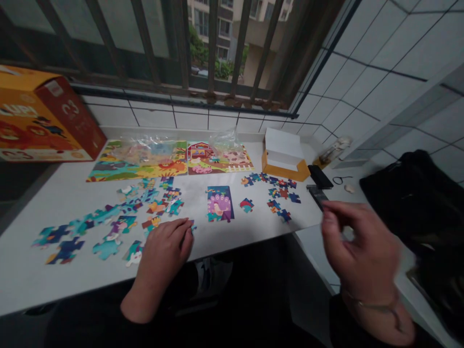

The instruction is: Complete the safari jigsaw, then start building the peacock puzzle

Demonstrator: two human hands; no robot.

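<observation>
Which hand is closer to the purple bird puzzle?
Left. The left hand is close by, on the near left side of the purple bird puzzle; the right hand is farther off, well to its right.

"UP!" on the orange box (50, 113)

Probably a home; which room, can't tell. White tiles (384, 72) with dark joints line the walls. Window bars (212, 53) front a view of an apartment-style building (224, 29) and trees (223, 68). Below, a white counter (250, 229) carries scattered puzzle pieces (107, 248); dark cloth (402, 188) heaped at right.
</observation>
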